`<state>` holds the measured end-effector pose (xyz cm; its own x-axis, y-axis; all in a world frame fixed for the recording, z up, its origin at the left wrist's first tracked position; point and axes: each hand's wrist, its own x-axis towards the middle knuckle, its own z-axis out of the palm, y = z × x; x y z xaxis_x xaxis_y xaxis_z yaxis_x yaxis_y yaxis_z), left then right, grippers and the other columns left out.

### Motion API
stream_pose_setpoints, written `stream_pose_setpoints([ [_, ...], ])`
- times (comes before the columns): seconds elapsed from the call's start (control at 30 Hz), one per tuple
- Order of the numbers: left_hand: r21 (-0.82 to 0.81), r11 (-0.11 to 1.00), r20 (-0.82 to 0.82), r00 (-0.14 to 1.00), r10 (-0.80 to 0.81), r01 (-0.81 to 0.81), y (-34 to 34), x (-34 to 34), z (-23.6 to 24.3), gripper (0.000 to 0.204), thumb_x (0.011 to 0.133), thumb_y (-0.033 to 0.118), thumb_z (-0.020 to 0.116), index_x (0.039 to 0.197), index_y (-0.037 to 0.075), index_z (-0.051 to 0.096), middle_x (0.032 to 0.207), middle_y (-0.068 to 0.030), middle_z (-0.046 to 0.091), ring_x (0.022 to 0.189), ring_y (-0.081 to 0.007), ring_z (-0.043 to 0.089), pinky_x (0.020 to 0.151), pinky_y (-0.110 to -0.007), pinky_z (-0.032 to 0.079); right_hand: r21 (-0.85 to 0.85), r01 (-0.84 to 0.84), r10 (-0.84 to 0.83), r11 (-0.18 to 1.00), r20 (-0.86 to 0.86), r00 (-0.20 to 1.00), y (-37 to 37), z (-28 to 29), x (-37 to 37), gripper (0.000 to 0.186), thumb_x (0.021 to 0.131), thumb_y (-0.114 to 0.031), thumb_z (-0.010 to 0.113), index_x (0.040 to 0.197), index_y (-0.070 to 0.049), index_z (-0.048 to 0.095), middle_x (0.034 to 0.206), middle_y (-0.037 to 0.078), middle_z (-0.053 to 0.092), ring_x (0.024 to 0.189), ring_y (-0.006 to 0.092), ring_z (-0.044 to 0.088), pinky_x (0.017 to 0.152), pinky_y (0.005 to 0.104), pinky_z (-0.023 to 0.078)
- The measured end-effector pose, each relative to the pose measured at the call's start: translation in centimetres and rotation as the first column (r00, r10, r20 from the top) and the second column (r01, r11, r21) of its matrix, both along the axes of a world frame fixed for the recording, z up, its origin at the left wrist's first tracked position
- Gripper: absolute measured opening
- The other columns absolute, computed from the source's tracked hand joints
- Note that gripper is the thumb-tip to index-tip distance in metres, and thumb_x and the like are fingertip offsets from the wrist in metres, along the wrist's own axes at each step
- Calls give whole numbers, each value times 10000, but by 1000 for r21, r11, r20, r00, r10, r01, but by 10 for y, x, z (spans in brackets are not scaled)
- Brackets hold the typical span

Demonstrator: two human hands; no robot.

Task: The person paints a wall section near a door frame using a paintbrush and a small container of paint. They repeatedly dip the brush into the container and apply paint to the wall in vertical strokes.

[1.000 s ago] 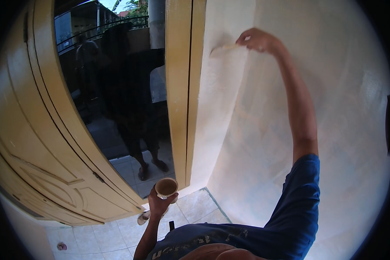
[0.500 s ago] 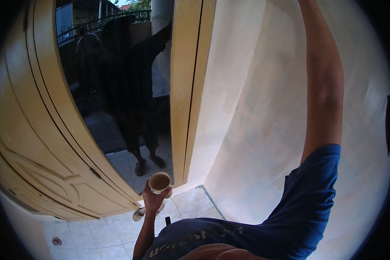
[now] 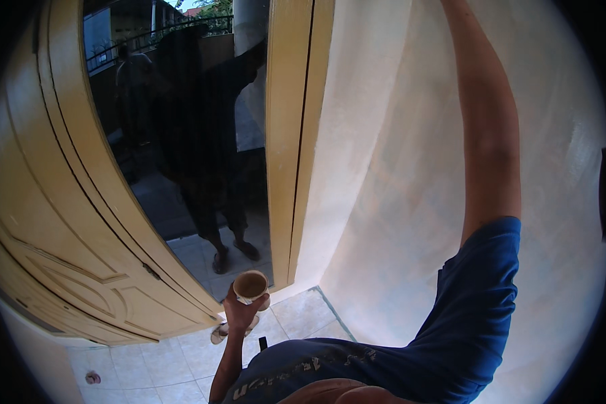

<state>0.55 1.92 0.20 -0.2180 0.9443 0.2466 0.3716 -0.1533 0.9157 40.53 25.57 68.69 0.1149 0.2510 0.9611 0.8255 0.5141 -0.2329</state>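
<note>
Left hand (image 3: 240,312): wrapped around the outside of a round, open-topped cup (image 3: 251,300), with the thumb toward the right side. Right hand: beyond the upper edge of view; whether it is open, closed or gripping anything cannot be told. The right arm (image 3: 493,135) extends upward in front of the broad right wall (image 3: 397,269); a blue sleeve (image 3: 481,276) covers its upper part.

Cup position: left of the person's torso, raised above the tiled floor (image 3: 303,320), with the glass panel (image 3: 182,128) on the far side. Cup orientation: mouth upward, interior exposed to view. Cup rim: pale, circular. Cup interior: brownish beige. Whether this tone belongs to a filling or to the bare inner surface cannot be determined; the fill level likewise cannot be read.

Surroundings: the dark glass panel sits within a yellow-brown frame (image 3: 296,101) and reflects a standing figure. A panelled door (image 3: 40,175) of the same colour occupies the left. A narrow pale wall strip (image 3: 347,135) separates the frame from the right wall. Light-coloured footwear (image 3: 218,334) lies on the floor, partly hidden by the left wrist. A small, roundish pink item (image 3: 93,378) lies on the floor at near left.
</note>
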Motion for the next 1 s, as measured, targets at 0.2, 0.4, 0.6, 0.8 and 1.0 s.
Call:
stream_pose_setpoints([
  [0.2, -17, 1000, 0, 1000, 1, -1, -7, 2, 5, 719, 653, 251, 957, 1235, -4, 620, 1090, -172, 743, 1006, -281, 738, 872, -400, 586, 268, 90, -134, 959, 151, 979, 37, -83, -10, 231, 939, -166, 621, 1105, -6, 645, 788, 280, 680, 723, 435, 684, 630, 456, 528],
  [0.4, -16, 999, 21, 999, -27, 28, -14, 2, -1, 736, 652, 282, 960, 1239, -4, 620, 1101, -170, 741, 1018, -281, 734, 881, -401, 579, -30, 103, -102, 994, 34, 994, -9, -239, -34, 236, 942, -237, 618, 1095, -59, 642, 852, 304, 684, 870, 505, 662, 739, 537, 538],
  [0.6, -27, 998, -26, 998, -64, 63, -7, 4, -5, 734, 652, 293, 961, 1234, -3, 625, 1104, -167, 740, 1017, -285, 733, 887, -399, 577, -304, 93, -95, 948, 10, 995, -66, -283, 7, 243, 945, -257, 659, 1098, -72, 694, 676, 178, 657, 656, 338, 670, 647, 437, 510],
  [0.8, -7, 998, -35, 997, -64, 64, -5, 3, -14, 729, 648, 299, 963, 1221, -3, 628, 1103, -167, 740, 1016, -286, 733, 885, -403, 579, 157, 132, -130, 979, -20, 991, -9, -163, 50, 251, 954, -244, 644, 1090, -33, 664, 747, 234, 676, 737, 405, 690, 659, 463, 524],
  [1.0, -17, 999, -17, 999, -45, 44, -2, 16, -11, 742, 642, 300, 965, 1226, -8, 625, 1101, -170, 740, 1019, -297, 731, 894, -418, 577, 414, 281, -331, 866, 54, 942, 52, -2, 107, 282, 959, -253, 639, 1112, -16, 648, 945, 275, 714, 949, 456, 686, 807, 486, 547],
])
